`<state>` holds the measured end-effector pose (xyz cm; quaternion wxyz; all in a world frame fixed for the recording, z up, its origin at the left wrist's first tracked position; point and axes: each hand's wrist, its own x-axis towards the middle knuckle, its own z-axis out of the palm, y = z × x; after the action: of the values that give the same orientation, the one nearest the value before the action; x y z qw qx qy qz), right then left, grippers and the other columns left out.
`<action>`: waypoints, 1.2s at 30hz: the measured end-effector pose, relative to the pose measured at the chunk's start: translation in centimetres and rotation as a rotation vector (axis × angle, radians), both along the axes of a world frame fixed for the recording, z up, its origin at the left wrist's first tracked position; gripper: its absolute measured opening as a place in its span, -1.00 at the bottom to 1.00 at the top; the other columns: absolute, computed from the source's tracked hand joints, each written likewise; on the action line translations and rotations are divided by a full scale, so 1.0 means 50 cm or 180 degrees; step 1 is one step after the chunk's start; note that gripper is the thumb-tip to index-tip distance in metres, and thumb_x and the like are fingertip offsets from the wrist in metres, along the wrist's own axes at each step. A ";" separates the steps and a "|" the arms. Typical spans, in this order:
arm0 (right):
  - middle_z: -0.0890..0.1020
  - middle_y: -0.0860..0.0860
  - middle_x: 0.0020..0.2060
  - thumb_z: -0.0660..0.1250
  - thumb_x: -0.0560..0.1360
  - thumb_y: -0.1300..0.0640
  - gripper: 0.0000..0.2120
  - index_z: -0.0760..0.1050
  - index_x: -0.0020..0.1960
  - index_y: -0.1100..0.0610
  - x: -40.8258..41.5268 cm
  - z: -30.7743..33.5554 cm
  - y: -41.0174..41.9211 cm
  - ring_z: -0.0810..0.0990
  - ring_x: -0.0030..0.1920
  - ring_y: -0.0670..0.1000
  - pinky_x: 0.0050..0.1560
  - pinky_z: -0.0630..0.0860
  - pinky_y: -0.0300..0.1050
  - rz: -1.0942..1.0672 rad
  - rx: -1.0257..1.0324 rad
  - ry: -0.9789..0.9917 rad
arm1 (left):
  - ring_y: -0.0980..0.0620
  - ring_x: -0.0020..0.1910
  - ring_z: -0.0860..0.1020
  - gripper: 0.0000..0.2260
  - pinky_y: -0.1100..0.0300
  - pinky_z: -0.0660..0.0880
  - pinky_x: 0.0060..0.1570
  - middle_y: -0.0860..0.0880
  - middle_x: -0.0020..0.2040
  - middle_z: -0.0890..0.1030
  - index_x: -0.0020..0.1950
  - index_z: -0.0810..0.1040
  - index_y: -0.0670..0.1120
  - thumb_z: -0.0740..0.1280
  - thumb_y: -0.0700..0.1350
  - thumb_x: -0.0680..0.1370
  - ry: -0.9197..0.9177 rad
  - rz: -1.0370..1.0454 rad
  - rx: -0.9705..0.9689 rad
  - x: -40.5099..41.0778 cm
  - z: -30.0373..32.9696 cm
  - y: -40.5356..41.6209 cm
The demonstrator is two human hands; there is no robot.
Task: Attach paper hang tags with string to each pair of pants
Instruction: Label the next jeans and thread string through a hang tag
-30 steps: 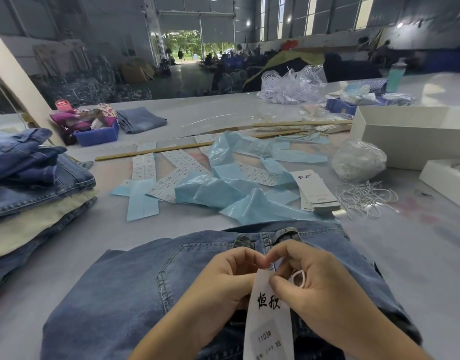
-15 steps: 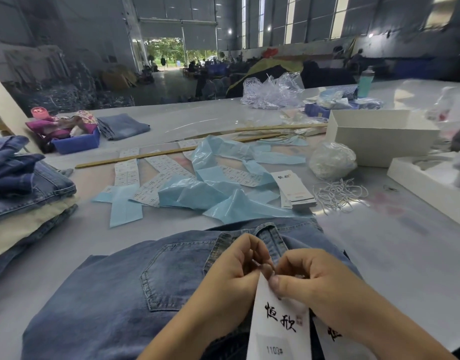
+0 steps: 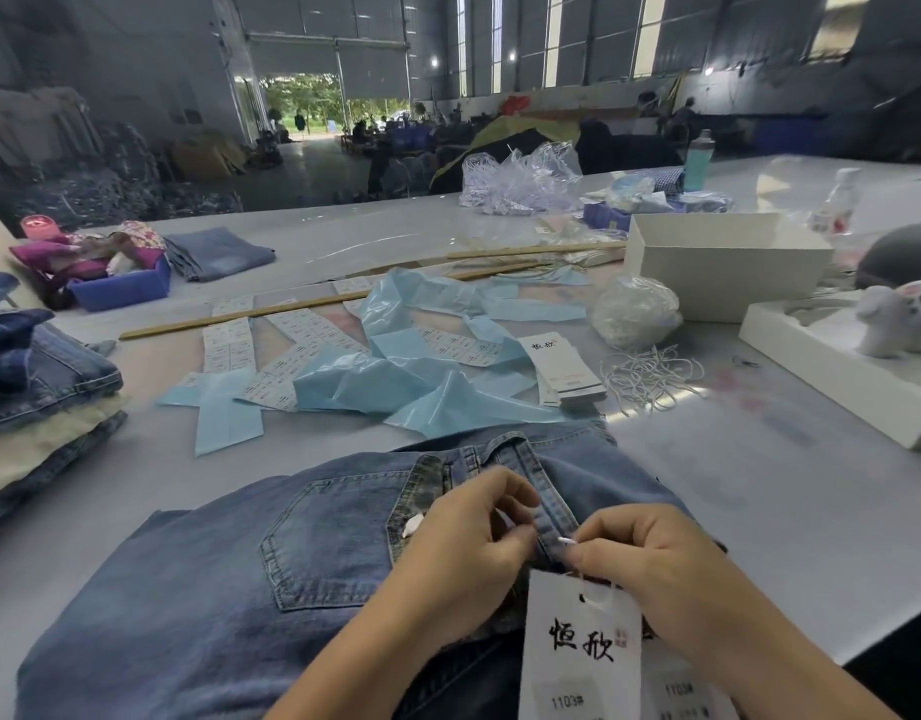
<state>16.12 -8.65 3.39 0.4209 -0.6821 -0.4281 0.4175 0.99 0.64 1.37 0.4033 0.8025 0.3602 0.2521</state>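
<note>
Two hands tie a paper hang tag to blue jeans on a grey desk.

The white hang tag [image 3: 580, 641] hangs just below both hands. The right hand [image 3: 650, 569] fingers pinch white string [image 3: 566, 540] at a belt loop [image 3: 552, 506]; the left hand [image 3: 469, 543] fingers pinch the loop's other side. The jeans [image 3: 214, 589] lie flat beneath them on the desk [image 3: 759, 485], with a tag stack [image 3: 565, 368] and loose strings [image 3: 650, 376] beyond.

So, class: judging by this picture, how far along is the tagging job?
Done: cannot tell whether the stacked pants are tagged. In hand: left hand and right hand pinch white string at the jeans waistband, hang tag dangling. Left: spare tags and loose strings.
</note>
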 end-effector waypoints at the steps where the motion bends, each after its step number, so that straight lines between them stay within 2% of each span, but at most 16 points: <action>1: 0.64 0.04 -0.43 0.41 0.47 0.22 -0.83 0.65 -0.29 0.15 0.002 -0.002 -0.002 0.56 -0.42 -0.05 -0.33 0.44 -0.18 0.0005 -0.0011 -0.0040 | 0.26 -0.20 0.51 -0.88 0.39 0.45 -0.17 0.15 -0.07 0.57 0.01 0.53 0.15 0.41 0.00 0.51 0.0241 -0.0073 0.0115 0.002 0.002 0.002; 3: 0.66 0.05 -0.42 0.38 0.48 0.20 -0.82 0.65 -0.29 0.12 0.003 -0.005 -0.004 0.53 -0.44 -0.09 -0.36 0.42 -0.20 0.0006 -0.0006 -0.0013 | 0.28 -0.04 0.50 -0.79 0.40 0.43 -0.04 0.18 -0.01 0.52 0.06 0.57 0.13 0.43 0.12 0.46 0.0558 -0.0292 0.0345 0.005 0.002 0.007; 6: 0.67 0.05 -0.41 0.36 0.49 0.20 -0.79 0.65 -0.30 0.09 0.007 -0.011 -0.003 0.46 -0.55 -0.17 -0.48 0.35 -0.36 -0.0073 0.0075 -0.0091 | 0.24 -0.05 0.47 -0.80 0.28 0.46 -0.03 0.18 -0.05 0.51 0.04 0.60 0.09 0.42 0.12 0.48 0.0734 -0.0375 0.0745 0.008 0.010 0.010; 10: 0.66 0.05 -0.39 0.36 0.49 0.19 -0.79 0.62 -0.31 0.08 0.009 -0.021 -0.002 0.56 -0.37 -0.07 -0.26 0.46 -0.17 -0.0143 0.0292 -0.0269 | 0.17 -0.06 0.45 -0.88 0.16 0.48 0.00 0.16 -0.04 0.53 0.04 0.58 0.07 0.36 0.05 0.55 0.0936 -0.0360 0.1263 0.018 0.011 0.007; 12: 0.60 0.07 -0.42 0.36 0.50 0.16 -0.79 0.60 -0.31 0.12 0.011 -0.023 -0.004 0.50 -0.38 -0.04 -0.23 0.44 -0.09 -0.0179 0.0376 -0.0320 | 0.18 -0.10 0.47 -0.93 0.16 0.48 -0.05 0.16 -0.06 0.55 0.01 0.56 0.08 0.34 0.01 0.55 0.0886 -0.0247 0.1149 0.021 0.011 0.011; 14: 0.60 0.08 -0.41 0.36 0.51 0.15 -0.79 0.59 -0.29 0.13 0.011 -0.023 -0.006 0.51 -0.38 -0.03 -0.22 0.45 -0.10 -0.0266 0.0487 -0.0359 | 0.22 -0.22 0.48 -0.97 0.22 0.44 -0.20 0.15 -0.15 0.56 -0.03 0.55 0.09 0.36 -0.01 0.55 0.0723 -0.0066 0.0782 0.020 0.010 0.018; 17: 0.62 0.04 -0.43 0.35 0.51 0.15 -0.78 0.59 -0.31 0.09 0.003 -0.018 -0.007 0.53 -0.42 -0.09 -0.32 0.44 -0.28 -0.0357 0.0730 -0.0455 | 0.22 -0.32 0.47 -0.95 0.26 0.37 -0.30 0.12 -0.24 0.57 -0.09 0.53 0.12 0.36 -0.02 0.55 0.0415 0.0229 0.0400 0.019 0.007 0.031; 20: 0.58 -0.03 -0.50 0.38 0.50 0.15 -0.76 0.59 -0.34 0.03 -0.010 -0.018 -0.001 0.48 -0.50 -0.15 -0.44 0.37 -0.36 -0.0221 0.0793 -0.0851 | 0.20 -0.30 0.47 -0.91 0.25 0.38 -0.28 0.12 -0.22 0.54 -0.07 0.48 0.16 0.34 -0.03 0.56 0.0195 0.0350 0.0330 0.017 0.006 0.040; 24: 0.62 -0.09 -0.46 0.42 0.50 0.08 -0.77 0.59 -0.33 0.04 -0.013 -0.031 0.013 0.53 -0.46 -0.14 -0.41 0.43 -0.34 -0.0105 0.0601 -0.1411 | 0.24 -0.22 0.42 -0.81 0.29 0.33 -0.23 0.16 -0.10 0.44 -0.01 0.40 0.24 0.32 -0.07 0.58 0.0329 0.0152 0.0498 0.020 0.000 0.029; 28: 0.59 -0.14 -0.48 0.39 0.52 0.06 -0.75 0.57 -0.33 0.02 -0.012 -0.038 0.018 0.50 -0.48 -0.19 -0.40 0.42 -0.32 -0.0025 0.0543 -0.1538 | 0.37 -0.14 0.38 -0.86 0.40 0.28 -0.22 0.22 -0.03 0.40 -0.04 0.51 0.20 0.31 -0.08 0.58 0.0461 -0.0070 0.0570 0.014 0.000 0.029; 32: 0.58 -0.05 -0.46 0.35 0.52 0.04 -0.78 0.55 -0.29 0.06 -0.008 -0.045 0.019 0.46 -0.47 -0.16 -0.40 0.38 -0.20 0.0057 0.0568 -0.1599 | 0.29 -0.06 0.44 -0.83 0.32 0.40 -0.05 0.19 -0.02 0.42 -0.04 0.60 0.20 0.29 -0.07 0.61 0.0484 -0.0153 0.0347 0.007 0.004 0.034; 36: 0.57 0.00 -0.42 0.31 0.51 0.07 -0.79 0.47 -0.27 0.11 -0.006 -0.049 0.016 0.44 -0.46 -0.11 -0.42 0.32 -0.15 0.0216 0.0522 -0.1751 | 0.21 0.02 0.46 -0.80 0.29 0.42 0.10 0.14 0.01 0.43 0.02 0.65 0.17 0.27 -0.09 0.63 0.0595 -0.0210 0.0209 0.005 0.006 0.036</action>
<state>15.81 -7.85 0.91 0.3285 -0.7187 -0.5811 0.1946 1.23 2.41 1.70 0.3495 0.8467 0.3612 0.1743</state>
